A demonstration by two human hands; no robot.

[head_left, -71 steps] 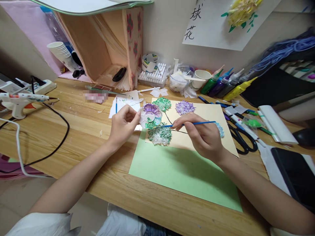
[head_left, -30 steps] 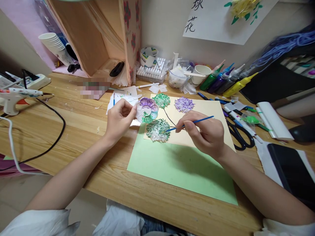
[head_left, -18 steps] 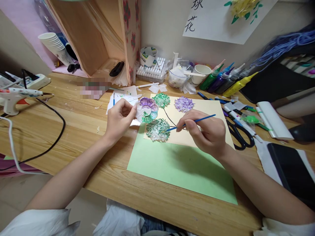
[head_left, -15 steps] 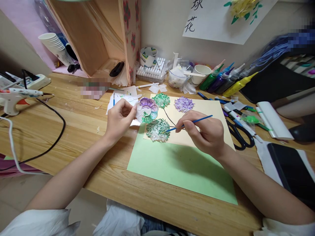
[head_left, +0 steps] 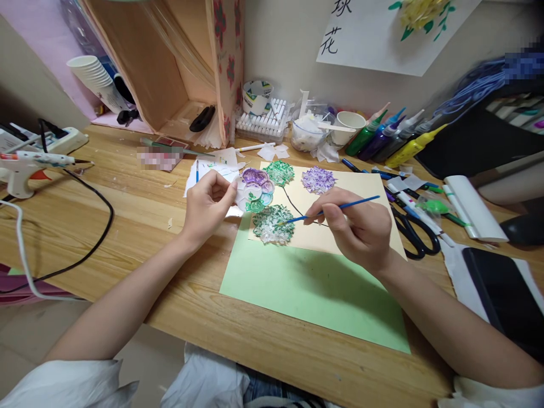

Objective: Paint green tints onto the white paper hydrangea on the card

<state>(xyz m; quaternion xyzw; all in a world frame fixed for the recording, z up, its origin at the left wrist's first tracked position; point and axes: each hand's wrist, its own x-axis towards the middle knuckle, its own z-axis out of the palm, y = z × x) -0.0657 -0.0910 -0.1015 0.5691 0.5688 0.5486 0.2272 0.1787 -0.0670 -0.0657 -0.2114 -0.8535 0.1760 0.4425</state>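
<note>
Between thumb and fingers, my left hand (head_left: 209, 207) pinches the edge of a small paint palette (head_left: 257, 190) with purple, teal and green paint in its wells. My right hand (head_left: 355, 226) grips a thin blue paintbrush (head_left: 340, 209). The brush tip is at the lower green-and-white textured flower (head_left: 273, 225); whether it touches cannot be told. A green flower (head_left: 278, 173) and a purple flower (head_left: 318, 179) sit higher on the cream sheet (head_left: 361, 187). Dark stem lines (head_left: 289, 199) run across that sheet, partly hidden by my right hand. A green sheet (head_left: 297, 289) lies beneath it.
Paint bottles (head_left: 378, 139), a paper cup (head_left: 348, 127) and a marker tray (head_left: 263, 122) stand along the back. Black scissors (head_left: 414, 235) and pens lie to the right, near a black phone-like slab (head_left: 501, 289). At left are a glue gun (head_left: 25, 170) and cables.
The brush tip has moved left, farther onto the lower green-and-white flower, and the brush lies flatter. My left hand and the palette stay nearly in place.
</note>
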